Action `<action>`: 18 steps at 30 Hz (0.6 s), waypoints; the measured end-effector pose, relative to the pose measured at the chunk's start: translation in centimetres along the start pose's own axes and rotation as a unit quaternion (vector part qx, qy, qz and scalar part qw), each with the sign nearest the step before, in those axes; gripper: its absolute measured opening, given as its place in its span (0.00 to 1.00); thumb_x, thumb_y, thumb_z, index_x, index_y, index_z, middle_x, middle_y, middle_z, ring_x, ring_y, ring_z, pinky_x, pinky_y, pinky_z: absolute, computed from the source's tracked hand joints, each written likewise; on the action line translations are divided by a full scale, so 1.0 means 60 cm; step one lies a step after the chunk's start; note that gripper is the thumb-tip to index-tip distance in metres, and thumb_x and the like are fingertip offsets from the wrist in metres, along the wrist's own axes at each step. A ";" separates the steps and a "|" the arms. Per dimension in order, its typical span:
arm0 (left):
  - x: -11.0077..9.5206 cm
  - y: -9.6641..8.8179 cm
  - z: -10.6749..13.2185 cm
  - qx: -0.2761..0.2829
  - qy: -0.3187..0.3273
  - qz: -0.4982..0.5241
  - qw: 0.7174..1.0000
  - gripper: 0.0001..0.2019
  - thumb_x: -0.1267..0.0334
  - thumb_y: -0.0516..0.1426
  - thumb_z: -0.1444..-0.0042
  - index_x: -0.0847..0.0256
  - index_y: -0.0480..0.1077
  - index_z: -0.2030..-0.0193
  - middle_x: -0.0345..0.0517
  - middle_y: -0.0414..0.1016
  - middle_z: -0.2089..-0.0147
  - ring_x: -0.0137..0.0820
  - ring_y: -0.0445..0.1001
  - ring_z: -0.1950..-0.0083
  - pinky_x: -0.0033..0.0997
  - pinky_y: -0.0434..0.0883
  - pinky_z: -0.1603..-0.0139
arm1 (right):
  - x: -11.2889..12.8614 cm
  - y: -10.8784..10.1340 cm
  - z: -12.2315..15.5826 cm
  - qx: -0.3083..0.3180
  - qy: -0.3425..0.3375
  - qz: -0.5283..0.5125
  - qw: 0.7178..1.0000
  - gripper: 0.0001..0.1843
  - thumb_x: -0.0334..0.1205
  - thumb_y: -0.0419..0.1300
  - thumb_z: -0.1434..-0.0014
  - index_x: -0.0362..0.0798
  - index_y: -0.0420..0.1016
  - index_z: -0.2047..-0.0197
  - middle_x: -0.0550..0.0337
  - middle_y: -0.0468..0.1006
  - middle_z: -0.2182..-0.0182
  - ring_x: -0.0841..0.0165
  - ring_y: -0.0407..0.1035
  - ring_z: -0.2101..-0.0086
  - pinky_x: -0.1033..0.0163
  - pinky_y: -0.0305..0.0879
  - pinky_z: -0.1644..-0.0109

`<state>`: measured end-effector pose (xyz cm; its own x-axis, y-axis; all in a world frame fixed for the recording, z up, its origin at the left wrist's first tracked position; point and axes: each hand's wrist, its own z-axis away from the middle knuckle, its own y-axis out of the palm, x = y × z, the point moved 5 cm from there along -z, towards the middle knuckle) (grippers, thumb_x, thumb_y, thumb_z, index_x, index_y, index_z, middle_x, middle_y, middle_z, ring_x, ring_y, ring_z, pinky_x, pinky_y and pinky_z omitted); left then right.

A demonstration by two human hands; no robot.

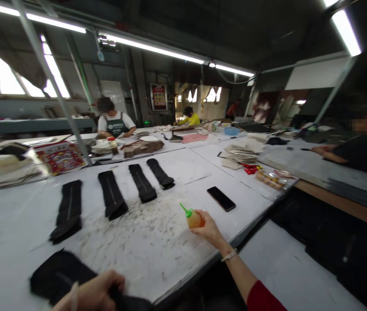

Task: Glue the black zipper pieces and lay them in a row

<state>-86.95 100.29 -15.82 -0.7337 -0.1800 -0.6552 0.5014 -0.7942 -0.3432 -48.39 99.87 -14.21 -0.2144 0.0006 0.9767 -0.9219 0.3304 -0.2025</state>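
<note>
My right hand is closed around a small orange squeeze bottle with a green nozzle, held just above the white worktable. At the bottom edge of the view, my left hand grips a piece of black fabric that lies on the table's near edge. Several stacks of black fabric pieces lie in a row farther back on the table, over a patch marked with dark scribbles.
A black phone lies right of the bottle. Paper stacks, a packet and a colourful box sit farther back. Other people work at the far end and at the right table. A slanted metal pole rises from the table.
</note>
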 end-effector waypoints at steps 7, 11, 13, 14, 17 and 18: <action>-0.082 -0.049 0.047 0.115 0.053 0.060 0.990 0.13 0.63 0.71 0.68 0.59 0.75 0.74 0.39 0.70 0.84 0.28 0.63 0.86 0.26 0.59 0.85 | 0.099 0.004 0.034 0.091 0.059 -0.378 0.919 0.28 0.52 0.70 0.50 0.53 0.74 0.48 0.52 0.75 0.47 0.58 0.71 0.50 0.53 0.70 0.49; -0.090 -0.056 0.066 0.133 0.071 0.058 0.987 0.14 0.62 0.73 0.69 0.58 0.76 0.74 0.41 0.72 0.82 0.30 0.65 0.85 0.29 0.61 0.84 | 0.100 0.070 0.062 0.155 0.154 -0.463 0.859 0.30 0.63 0.63 0.46 0.63 0.70 0.43 0.53 0.75 0.49 0.59 0.74 0.54 0.52 0.75 0.58; -0.089 -0.052 0.072 0.144 0.072 0.051 0.986 0.13 0.61 0.73 0.68 0.57 0.76 0.74 0.41 0.72 0.83 0.32 0.66 0.84 0.31 0.63 0.82 | 0.098 0.117 0.079 0.207 0.192 -0.463 0.840 0.31 0.59 0.68 0.49 0.59 0.71 0.45 0.51 0.76 0.50 0.58 0.74 0.53 0.52 0.75 0.56; -0.088 -0.050 0.075 0.147 0.070 0.050 0.985 0.13 0.61 0.73 0.68 0.57 0.76 0.74 0.42 0.72 0.83 0.33 0.67 0.84 0.32 0.64 0.82 | 0.098 0.139 0.084 0.221 0.200 -0.462 0.836 0.30 0.56 0.70 0.51 0.56 0.73 0.47 0.51 0.76 0.50 0.57 0.73 0.52 0.52 0.74 0.53; -0.088 -0.048 0.080 0.147 0.065 0.064 0.985 0.14 0.61 0.73 0.70 0.56 0.77 0.73 0.43 0.74 0.81 0.36 0.68 0.83 0.35 0.66 0.82 | 0.111 0.190 0.089 0.219 0.211 -0.480 0.823 0.28 0.52 0.74 0.55 0.52 0.75 0.52 0.52 0.77 0.50 0.58 0.71 0.49 0.55 0.72 0.48; -0.088 -0.048 0.082 0.148 0.065 0.070 0.984 0.15 0.61 0.73 0.70 0.56 0.77 0.73 0.44 0.74 0.81 0.37 0.69 0.83 0.36 0.66 0.82 | 0.119 0.203 0.089 0.220 0.217 -0.487 0.817 0.30 0.52 0.74 0.56 0.53 0.75 0.51 0.53 0.77 0.50 0.58 0.72 0.49 0.56 0.72 0.48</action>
<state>-86.76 100.69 -8.07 -0.5922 -0.2396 -0.7693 0.4235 -0.9048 -0.0441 -62.87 98.83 -10.10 0.7371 0.3059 0.6025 -0.6336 0.0031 0.7736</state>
